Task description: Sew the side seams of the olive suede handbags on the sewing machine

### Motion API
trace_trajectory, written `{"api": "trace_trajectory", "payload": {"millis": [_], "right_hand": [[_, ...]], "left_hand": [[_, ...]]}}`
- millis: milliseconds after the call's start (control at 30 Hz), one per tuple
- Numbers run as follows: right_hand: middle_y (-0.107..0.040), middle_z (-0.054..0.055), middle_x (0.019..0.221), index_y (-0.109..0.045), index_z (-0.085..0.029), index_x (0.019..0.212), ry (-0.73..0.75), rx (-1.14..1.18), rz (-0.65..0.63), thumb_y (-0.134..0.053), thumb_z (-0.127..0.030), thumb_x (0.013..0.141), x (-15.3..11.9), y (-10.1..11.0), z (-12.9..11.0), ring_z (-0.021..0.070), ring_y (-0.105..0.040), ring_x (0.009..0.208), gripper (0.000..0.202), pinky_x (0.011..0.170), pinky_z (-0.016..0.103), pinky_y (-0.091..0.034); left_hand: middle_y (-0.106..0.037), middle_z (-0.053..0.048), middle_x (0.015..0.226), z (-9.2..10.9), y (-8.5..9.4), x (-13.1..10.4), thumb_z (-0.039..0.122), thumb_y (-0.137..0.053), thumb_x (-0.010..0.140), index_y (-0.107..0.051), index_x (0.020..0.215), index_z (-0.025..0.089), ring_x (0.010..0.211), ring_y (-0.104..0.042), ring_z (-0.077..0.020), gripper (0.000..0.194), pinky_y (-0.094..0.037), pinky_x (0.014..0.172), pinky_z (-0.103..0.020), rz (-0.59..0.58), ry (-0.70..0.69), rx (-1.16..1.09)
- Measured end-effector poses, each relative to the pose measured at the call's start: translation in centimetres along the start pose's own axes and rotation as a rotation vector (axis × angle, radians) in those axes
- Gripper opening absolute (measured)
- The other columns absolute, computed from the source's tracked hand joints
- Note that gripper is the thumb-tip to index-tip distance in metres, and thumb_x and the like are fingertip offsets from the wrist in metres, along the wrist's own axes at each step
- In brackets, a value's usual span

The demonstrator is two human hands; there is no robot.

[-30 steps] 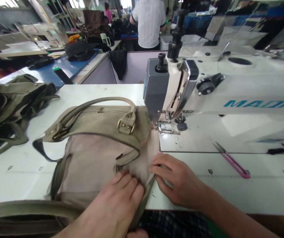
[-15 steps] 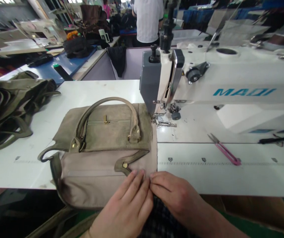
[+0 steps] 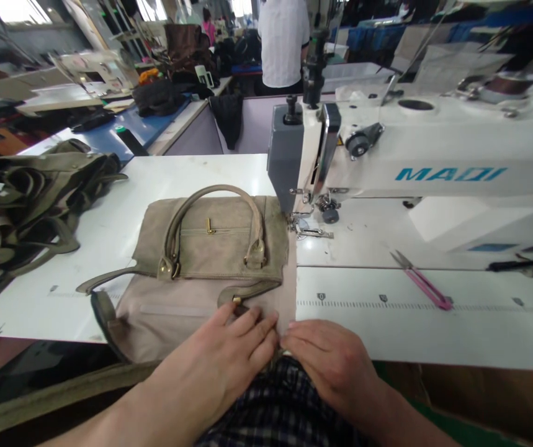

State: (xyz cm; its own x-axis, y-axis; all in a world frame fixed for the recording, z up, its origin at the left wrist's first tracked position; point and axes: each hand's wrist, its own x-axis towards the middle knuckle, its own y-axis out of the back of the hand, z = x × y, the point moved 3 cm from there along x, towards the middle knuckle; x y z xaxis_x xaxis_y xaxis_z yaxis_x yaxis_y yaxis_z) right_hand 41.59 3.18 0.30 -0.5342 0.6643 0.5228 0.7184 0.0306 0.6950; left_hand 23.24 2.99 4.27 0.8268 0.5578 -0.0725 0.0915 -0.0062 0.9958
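Observation:
An olive handbag (image 3: 224, 254) lies on the white sewing table, its round handle (image 3: 213, 188) and a small zip pull (image 3: 209, 226) facing up. Its beige lining (image 3: 173, 335) is spread out toward me. The bag's right edge reaches the presser foot of the sewing machine (image 3: 310, 230). My left hand (image 3: 233, 351) rests with outstretched fingers on the lining, just below a strap tab with a gold stud. Close beside it, my right hand (image 3: 326, 354) has its fingers pressed together on the lining's near right edge; the fingertips are partly hidden.
Pink-handled thread snips (image 3: 422, 279) lie on the table right of the bag. A heap of olive bag pieces (image 3: 28, 205) sits at the left. Behind the table are a green-topped thread cone (image 3: 130, 141), another sewing machine (image 3: 92, 71) and a person in white (image 3: 283, 43).
My left hand has moved up and left over the lining toward the stud. The bag's left side has shifted right and its near lining edge lies farther up. My right hand stays almost in place.

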Motion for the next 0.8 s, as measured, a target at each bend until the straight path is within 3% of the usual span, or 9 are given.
{"api": "trace_trajectory", "payload": {"millis": [67,133,200,300,433,633,800], "right_hand": [[-0.073,0.007,0.091,-0.068,-0.014,0.096,0.017,0.046,-0.046,-0.043,-0.009,0.092,0.1,0.2,0.4,0.0171,-0.068,0.083,0.025,0.079,0.027,-0.057],[-0.073,0.007,0.088,-0.067,-0.015,0.096,0.024,0.081,-0.097,-0.043,-0.011,0.093,0.3,0.4,0.7,0.0166,-0.068,0.082,0.025,0.076,0.026,-0.057],[-0.072,0.007,0.085,-0.066,-0.017,0.094,0.014,0.097,-0.136,-0.041,-0.013,0.095,0.5,0.3,0.8,0.0164,-0.068,0.082,0.025,0.075,0.026,-0.056],[-0.072,0.008,0.084,-0.066,-0.016,0.092,0.025,0.092,-0.115,-0.039,-0.014,0.096,0.5,0.3,0.7,0.0164,-0.068,0.082,0.027,0.077,0.026,-0.056],[-0.073,0.009,0.089,-0.066,-0.013,0.099,0.051,0.076,-0.09,-0.038,-0.013,0.096,0.0,0.7,0.9,0.0164,-0.069,0.089,0.028,0.084,0.025,-0.056],[-0.073,0.008,0.087,-0.067,-0.014,0.096,0.082,0.049,-0.141,-0.036,-0.01,0.096,0.6,1.2,1.8,0.0164,-0.069,0.085,0.031,0.081,0.027,-0.058],[-0.074,0.008,0.086,-0.069,-0.012,0.094,0.124,-0.038,-0.067,-0.038,-0.007,0.094,2.1,1.2,2.7,0.0165,-0.07,0.082,0.031,0.077,0.026,-0.059]], "left_hand": [[-0.062,-0.005,0.126,-0.5,0.7,0.8,0.036,-0.051,0.093,-0.056,0.126,0.02,0.109,-0.057,-0.0221,0.037,-0.033,0.097,-0.04,-0.054,-0.008,-0.049],[-0.067,-0.008,0.111,-1.5,1.1,2.1,0.057,-0.052,0.088,-0.053,0.129,0.016,0.098,-0.06,-0.0232,0.058,-0.035,0.095,-0.04,-0.081,0.0,-0.102],[-0.066,-0.012,0.113,-2.7,1.2,3.8,0.071,-0.045,0.083,-0.047,0.135,0.011,0.104,-0.059,-0.0258,0.079,-0.031,0.103,-0.042,-0.049,-0.058,-0.12],[-0.055,-0.013,0.136,-4.8,0.6,5.5,0.063,-0.035,0.092,-0.042,0.141,0.012,0.129,-0.044,-0.0257,0.071,-0.014,0.115,-0.043,0.033,-0.209,-0.125],[-0.057,-0.013,0.134,-6.8,-0.1,5.3,0.058,-0.037,0.094,-0.048,0.137,0.015,0.127,-0.049,-0.0268,0.062,-0.021,0.112,-0.045,-0.028,-0.084,-0.197],[-0.051,-0.014,0.14,-6.7,1.4,4.6,0.071,-0.04,0.085,-0.056,0.131,0.029,0.131,-0.046,-0.0331,0.065,-0.014,0.113,-0.057,-0.105,-0.07,-0.254],[-0.054,-0.018,0.137,-6.4,1.6,5.0,0.075,-0.043,0.08,-0.057,0.129,0.014,0.133,-0.044,-0.0297,0.079,-0.001,0.117,-0.055,-0.092,-0.081,-0.217]]}}
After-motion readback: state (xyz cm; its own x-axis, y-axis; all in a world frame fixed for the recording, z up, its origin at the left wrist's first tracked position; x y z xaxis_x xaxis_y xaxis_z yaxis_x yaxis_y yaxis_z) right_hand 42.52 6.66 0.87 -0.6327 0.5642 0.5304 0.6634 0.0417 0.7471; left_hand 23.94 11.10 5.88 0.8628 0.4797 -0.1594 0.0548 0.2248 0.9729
